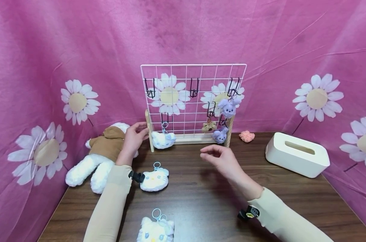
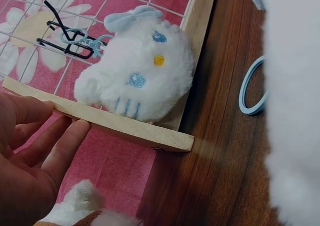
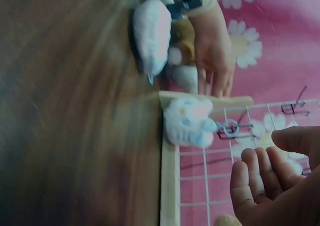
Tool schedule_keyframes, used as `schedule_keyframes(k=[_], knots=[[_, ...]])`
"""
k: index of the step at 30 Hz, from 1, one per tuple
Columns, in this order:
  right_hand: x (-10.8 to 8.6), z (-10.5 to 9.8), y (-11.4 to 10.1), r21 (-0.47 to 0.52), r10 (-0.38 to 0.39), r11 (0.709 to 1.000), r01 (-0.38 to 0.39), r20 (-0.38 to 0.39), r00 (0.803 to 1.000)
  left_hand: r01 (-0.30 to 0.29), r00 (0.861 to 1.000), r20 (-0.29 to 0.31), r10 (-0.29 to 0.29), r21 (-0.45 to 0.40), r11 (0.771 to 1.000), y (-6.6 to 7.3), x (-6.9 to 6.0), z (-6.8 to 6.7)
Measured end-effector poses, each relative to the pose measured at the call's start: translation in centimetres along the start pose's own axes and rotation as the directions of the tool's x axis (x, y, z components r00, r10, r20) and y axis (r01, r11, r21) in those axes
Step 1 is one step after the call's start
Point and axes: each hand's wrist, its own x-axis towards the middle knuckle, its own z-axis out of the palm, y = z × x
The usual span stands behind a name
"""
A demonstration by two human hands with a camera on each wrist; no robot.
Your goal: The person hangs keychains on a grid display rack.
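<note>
My left hand [image 1: 136,136] is at the left wooden post [image 2: 127,126] of a white wire grid rack [image 1: 186,113], its fairly straight fingers touching the post's outer side. Beside that post, a white plush cat keychain [image 2: 142,68] hangs by its light blue chain from a black hook [image 2: 75,43]. My right hand [image 1: 223,160] hovers over the table in front of the rack, fingers loosely bent and holding nothing. Two more white cat keychains lie on the table, one [image 1: 154,179] near my left wrist and another [image 1: 155,231] at the front edge of view.
Purple plush keychains [image 1: 228,108] and a small brown one [image 1: 209,126] hang on the rack's right side. Other black hooks [image 1: 194,88] sit higher. A white plush toy in brown [image 1: 105,144] leans at left. A coral puff [image 1: 246,136] and white tissue box [image 1: 298,154] stand right.
</note>
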Motion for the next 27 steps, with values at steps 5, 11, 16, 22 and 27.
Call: schedule_keyframes(k=[5, 11, 16, 22, 27], knots=[[-1.3, 1.6, 0.5, 0.002, -0.003, 1.000, 0.003, 0.101, 0.995, 0.000, 1.000, 0.008, -0.001, 0.005, 1.000, 0.2, -0.1, 0.0], [-2.7, 3.8, 1.1, 0.053, -0.009, 0.999, -0.004, 0.240, 0.971, 0.008, 1.000, 0.004, -0.008, 0.005, 1.000, 0.1, 0.0, 0.0], [-3.5, 5.4, 1.4, 0.029, -0.035, 0.999, 0.027, 0.354, 0.935, 0.017, 1.000, 0.002, -0.017, -0.003, 1.000, 0.1, 0.1, -0.1], [-4.1, 7.1, 1.2, 0.032, -0.057, 0.998, 0.048, 0.455, 0.889, 0.009, 1.000, 0.008, -0.009, 0.000, 1.000, 0.1, -0.1, 0.0], [-4.6, 8.4, 0.9, 0.040, -0.062, 0.998, 0.049, 0.495, 0.866, 0.008, 1.000, 0.005, -0.008, -0.004, 1.000, 0.1, 0.0, 0.0]])
